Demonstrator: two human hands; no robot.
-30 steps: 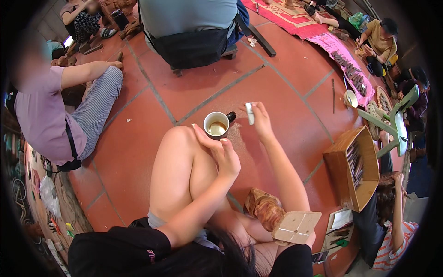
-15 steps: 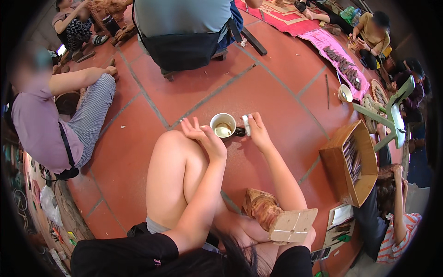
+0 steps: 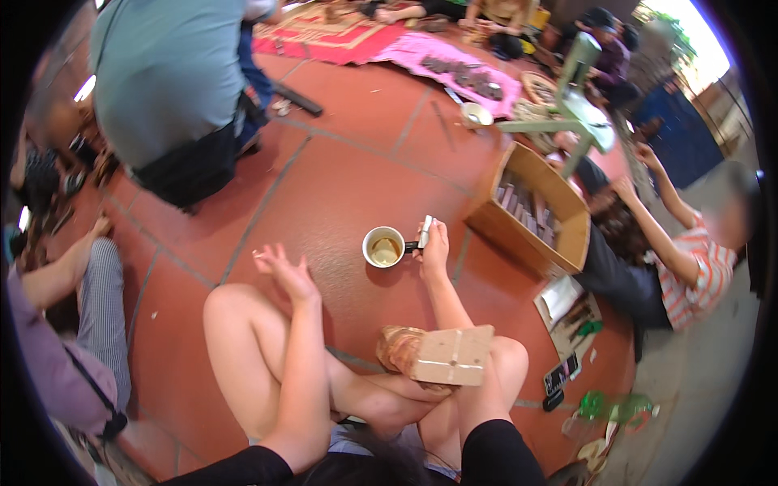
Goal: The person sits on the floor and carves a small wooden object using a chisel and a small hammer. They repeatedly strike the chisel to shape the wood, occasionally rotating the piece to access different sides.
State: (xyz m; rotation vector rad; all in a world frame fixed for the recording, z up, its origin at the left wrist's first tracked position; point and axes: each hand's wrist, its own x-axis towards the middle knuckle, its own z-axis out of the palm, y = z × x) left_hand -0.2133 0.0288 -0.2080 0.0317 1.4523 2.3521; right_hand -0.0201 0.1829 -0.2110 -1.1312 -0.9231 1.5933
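Note:
My right hand (image 3: 435, 245) is closed around a small white piece (image 3: 425, 232), perhaps folded; its kind is unclear. The fingers are right beside the dark handle of a mug (image 3: 366, 248), white inside with a little yellowish liquid; I cannot tell if they touch it. To the left, over my bent knee, my left hand (image 3: 292, 274) is raised empty with its fingers apart. In my lap, by my right forearm, lies a reddish-brown carved wooden piece (image 3: 397, 348) with a square of cardboard (image 3: 455, 355) taped on its end.
A cardboard box (image 3: 519, 239) of dark sticks stands at right, near a pale green stool (image 3: 583, 121) and a person in a striped shirt (image 3: 689, 267). Tools on a sheet (image 3: 571, 316) and a phone (image 3: 561, 374) lie nearer. Another person (image 3: 170, 89) sits ahead-left.
The view has swung to the right, so the surroundings shift left. My left hand has moved away from the mug, fingers still spread. My right hand still holds the white piece by the handle.

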